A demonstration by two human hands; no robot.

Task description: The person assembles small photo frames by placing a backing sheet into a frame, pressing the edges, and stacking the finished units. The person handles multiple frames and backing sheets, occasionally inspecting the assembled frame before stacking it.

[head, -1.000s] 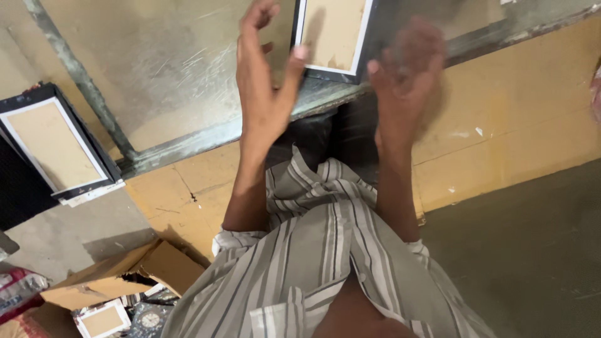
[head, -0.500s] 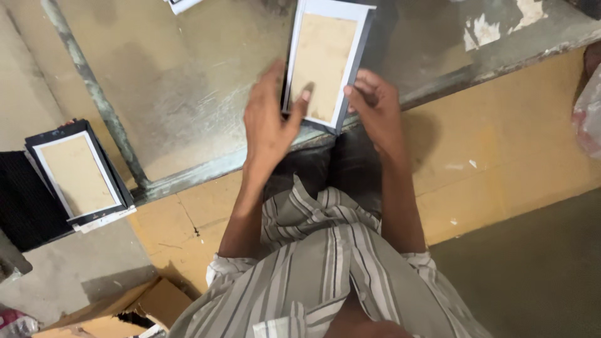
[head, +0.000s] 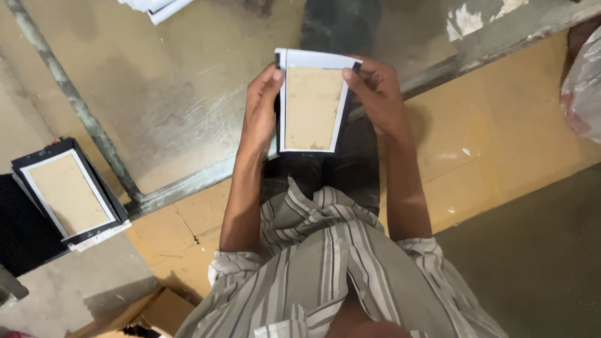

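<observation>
Both hands hold one small rectangular frame [head: 312, 106] with a brown board back and a white paper border, raised above my lap. My left hand [head: 261, 109] grips its left edge, thumb on the upper left corner. My right hand [head: 375, 94] grips the upper right edge, fingers curled over the corner. A black strip shows along the frame's left side and top right corner.
A stack of similar brown-backed frames [head: 66, 191] with black edges lies at the left. More white pieces [head: 153, 6] sit at the top edge. A metal bar [head: 75, 100] crosses the worn floor. A cardboard box [head: 156, 313] is at the bottom left, a plastic bag [head: 585, 81] at the right.
A second ago both hands were raised and empty, blurred in motion. They took hold of the frame and have drawn it nearer, with the camera view shifting slightly.
</observation>
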